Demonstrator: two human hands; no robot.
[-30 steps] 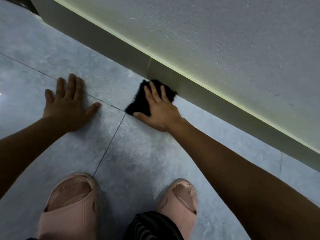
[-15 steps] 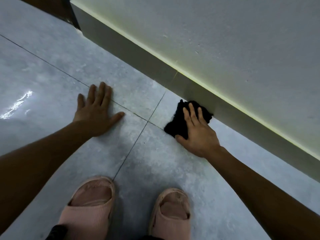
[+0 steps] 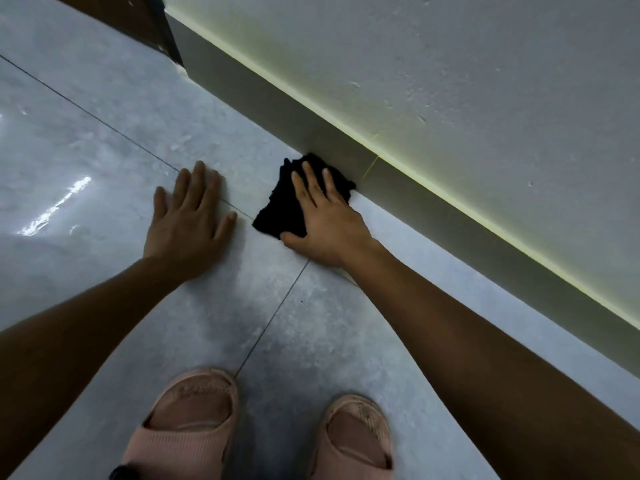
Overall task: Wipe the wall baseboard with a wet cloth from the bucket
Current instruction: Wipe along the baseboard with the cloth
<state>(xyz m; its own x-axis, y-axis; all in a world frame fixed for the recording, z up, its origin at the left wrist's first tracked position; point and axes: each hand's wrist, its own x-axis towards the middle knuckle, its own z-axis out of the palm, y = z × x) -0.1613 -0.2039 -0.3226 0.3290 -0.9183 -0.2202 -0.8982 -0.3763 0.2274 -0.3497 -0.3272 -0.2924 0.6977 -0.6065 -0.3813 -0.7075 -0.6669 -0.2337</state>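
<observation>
Head view: you look down at both of your arms reaching over a grey tiled floor point(image 3: 104, 140) toward the wall.
Right hand: your right hand point(image 3: 327, 220) lies flat with fingers spread on the black cloth point(image 3: 287, 206), pressing rather than clutching it.
Cloth: it sits bunched where floor meets baseboard point(image 3: 450, 220); its far edge touches the baseboard's foot, and its near corner pokes out past your thumb.
Left hand: your left hand point(image 3: 188, 220) is splayed palm-down on bare tile, holding nothing, just beside the cloth but apart from it.
Baseboard edge: the grey strip runs diagonally from upper left to lower right under the pale wall point(image 3: 450, 81), with a thin vertical seam just right of the cloth.
Left end: the baseboard stops at a dark brown frame point(image 3: 138, 26) at the upper left.
Open room: bare floor lies along the baseboard on both sides of the cloth.
Feet: your two pink sandals point(image 3: 187, 424) stand at the bottom edge, well apart from the hands.
</observation>
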